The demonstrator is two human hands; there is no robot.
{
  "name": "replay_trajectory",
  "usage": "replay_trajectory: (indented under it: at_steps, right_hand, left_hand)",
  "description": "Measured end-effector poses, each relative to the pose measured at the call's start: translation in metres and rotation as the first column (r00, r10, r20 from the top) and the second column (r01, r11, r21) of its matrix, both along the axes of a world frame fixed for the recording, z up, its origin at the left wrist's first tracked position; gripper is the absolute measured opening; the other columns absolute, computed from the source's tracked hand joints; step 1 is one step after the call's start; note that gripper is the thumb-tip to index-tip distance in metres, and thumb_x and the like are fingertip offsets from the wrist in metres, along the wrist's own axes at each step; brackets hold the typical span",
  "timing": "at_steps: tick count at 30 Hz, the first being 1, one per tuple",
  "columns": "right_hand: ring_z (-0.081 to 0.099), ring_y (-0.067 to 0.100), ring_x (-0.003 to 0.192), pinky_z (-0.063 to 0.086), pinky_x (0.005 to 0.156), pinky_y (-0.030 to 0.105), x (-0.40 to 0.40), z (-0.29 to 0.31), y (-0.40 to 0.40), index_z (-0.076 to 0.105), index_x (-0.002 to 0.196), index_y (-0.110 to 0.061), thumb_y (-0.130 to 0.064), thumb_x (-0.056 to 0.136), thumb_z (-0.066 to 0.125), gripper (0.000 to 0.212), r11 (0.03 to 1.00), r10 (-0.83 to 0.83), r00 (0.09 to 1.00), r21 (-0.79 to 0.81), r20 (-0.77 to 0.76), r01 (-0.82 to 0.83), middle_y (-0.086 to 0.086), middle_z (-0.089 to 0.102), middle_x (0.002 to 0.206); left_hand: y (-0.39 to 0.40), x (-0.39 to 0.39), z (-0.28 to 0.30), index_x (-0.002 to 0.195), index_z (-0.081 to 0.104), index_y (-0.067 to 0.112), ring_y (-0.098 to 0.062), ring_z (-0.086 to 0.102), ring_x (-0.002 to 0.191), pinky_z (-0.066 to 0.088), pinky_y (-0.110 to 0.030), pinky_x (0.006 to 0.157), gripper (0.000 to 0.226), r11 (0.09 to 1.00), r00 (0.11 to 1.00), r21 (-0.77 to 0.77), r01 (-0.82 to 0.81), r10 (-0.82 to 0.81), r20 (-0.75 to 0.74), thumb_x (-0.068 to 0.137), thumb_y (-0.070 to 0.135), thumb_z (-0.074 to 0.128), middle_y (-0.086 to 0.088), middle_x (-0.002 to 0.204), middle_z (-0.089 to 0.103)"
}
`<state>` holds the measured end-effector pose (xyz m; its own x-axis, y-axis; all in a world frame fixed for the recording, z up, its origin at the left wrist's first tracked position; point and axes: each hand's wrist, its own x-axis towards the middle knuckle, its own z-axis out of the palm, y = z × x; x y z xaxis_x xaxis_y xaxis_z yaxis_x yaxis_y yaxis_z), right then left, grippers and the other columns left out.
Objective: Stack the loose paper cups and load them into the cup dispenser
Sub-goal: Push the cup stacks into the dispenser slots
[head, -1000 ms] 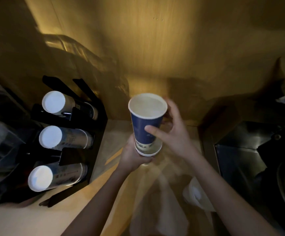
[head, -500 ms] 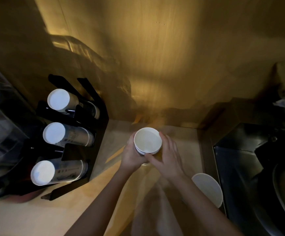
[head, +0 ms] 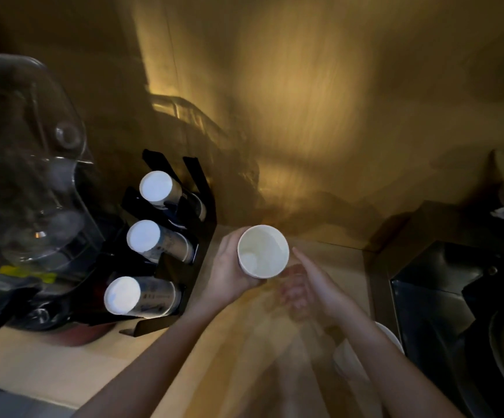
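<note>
My left hand grips a stack of paper cups, seen from above with the white inside facing me. My right hand is just right of the stack, blurred, fingers apart, holding nothing. The black cup dispenser stands to the left with three slanted rows of stacked cups, at the top, the middle and the bottom. Another loose white cup lies partly hidden under my right forearm.
A wooden counter runs under my arms, with a wooden wall behind. A clear plastic container stands left of the dispenser. A dark metal sink sits to the right.
The blue cup held high by my right hand has gone down into the stack. My right hand has let go and drawn back to the right. The view has shifted.
</note>
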<state>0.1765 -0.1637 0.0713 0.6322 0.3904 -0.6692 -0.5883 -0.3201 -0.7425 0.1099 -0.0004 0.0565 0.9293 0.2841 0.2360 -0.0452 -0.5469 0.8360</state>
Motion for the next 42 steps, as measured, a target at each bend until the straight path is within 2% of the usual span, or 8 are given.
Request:
replay_trajectory:
  at_steps: [5,9,13,16,23,27,33,42]
  right_hand:
    - [0.062,0.024,0.044,0.043,0.035,0.019,-0.008,0.026,0.026,0.059,0.107,-0.008,-0.076,0.077,0.021,0.083,0.924,0.324,0.938,0.255,-0.125,-0.285,0.017,0.071,0.070]
    - [0.069,0.026,0.064,0.052,0.041,0.026,-0.014,0.043,0.053,0.053,0.122,-0.012,-0.075,0.063,0.056,0.087,0.827,0.453,0.890,0.352,0.043,-0.438,0.017,0.071,0.088]
    - [0.068,0.027,0.090,0.055,0.077,0.044,-0.020,0.057,0.084,0.061,0.108,-0.019,-0.048,0.070,0.063,0.048,0.850,0.375,0.899,0.304,0.227,-0.431,0.013,0.068,0.106]
    - [0.064,0.024,0.106,0.049,0.096,0.044,-0.022,0.068,0.109,0.058,0.116,-0.021,-0.045,0.059,0.073,0.064,0.876,0.309,0.873,0.245,0.377,-0.416,0.009,0.066,0.117]
    - [0.063,-0.008,0.089,0.048,0.076,0.005,-0.024,0.100,0.167,0.042,0.122,-0.013,0.002,0.059,0.082,0.076,0.915,0.031,0.720,0.270,0.694,-0.300,-0.014,0.059,0.107]
    - [0.059,0.007,0.105,0.050,0.095,0.029,-0.014,0.097,0.196,0.043,0.115,-0.022,-0.006,0.050,0.089,0.082,0.956,-0.016,0.639,0.200,0.769,-0.217,-0.006,0.061,0.113]
    - [0.052,0.009,0.106,0.042,0.085,0.023,-0.005,0.093,0.220,0.040,0.124,-0.022,-0.022,0.050,0.090,0.090,0.978,0.112,0.531,0.002,0.840,-0.209,-0.009,0.052,0.112]
    - [0.052,0.018,0.118,0.046,0.096,0.032,0.010,0.084,0.229,0.038,0.128,-0.019,-0.037,0.042,0.088,0.101,0.973,0.155,0.531,-0.036,0.833,-0.228,0.006,0.052,0.131]
  left_hand:
    - [0.030,-0.031,0.053,0.133,0.028,0.027,-0.006,0.028,0.134,0.027,-0.015,0.111,0.071,0.874,0.944,0.441,0.203,-0.294,0.150,0.076,0.029,0.070,0.004,0.138,0.032]
    - [0.059,-0.053,0.080,0.135,0.034,0.026,-0.022,0.026,0.136,0.020,-0.034,0.114,0.050,0.436,0.902,0.895,0.090,-0.417,0.112,0.087,0.031,0.047,-0.005,0.144,0.027]
    - [0.083,-0.071,0.087,0.134,0.033,0.033,-0.026,0.027,0.133,0.016,-0.042,0.112,0.049,0.282,0.919,0.959,-0.036,-0.367,0.143,0.087,0.021,0.040,-0.007,0.144,0.025]
    - [0.104,-0.082,0.089,0.134,0.035,0.029,-0.024,0.028,0.133,0.018,-0.040,0.112,0.051,0.367,0.932,0.930,-0.033,-0.324,0.161,0.085,0.016,0.043,-0.008,0.145,0.025]
    - [0.135,-0.079,0.141,0.133,0.038,0.007,-0.006,0.035,0.127,0.029,-0.016,0.108,0.070,0.920,0.955,0.380,-0.093,-0.025,0.294,0.075,0.039,0.059,-0.005,0.135,0.044]
    - [0.149,-0.067,0.184,0.138,0.032,0.021,0.004,0.037,0.120,0.024,0.005,0.097,0.092,0.976,0.962,0.172,-0.134,0.086,0.258,0.060,0.054,0.069,0.011,0.133,0.041]
    - [0.160,-0.057,0.206,0.129,0.045,0.026,-0.003,0.051,0.113,0.045,-0.032,0.100,0.079,0.965,0.943,0.177,-0.192,0.131,0.305,0.059,0.045,0.077,0.013,0.120,0.055]
    - [0.166,-0.037,0.199,0.124,0.053,0.019,0.009,0.042,0.102,0.034,-0.003,0.086,0.068,0.936,0.924,0.205,-0.285,0.211,0.318,0.063,0.031,0.081,0.014,0.114,0.053]
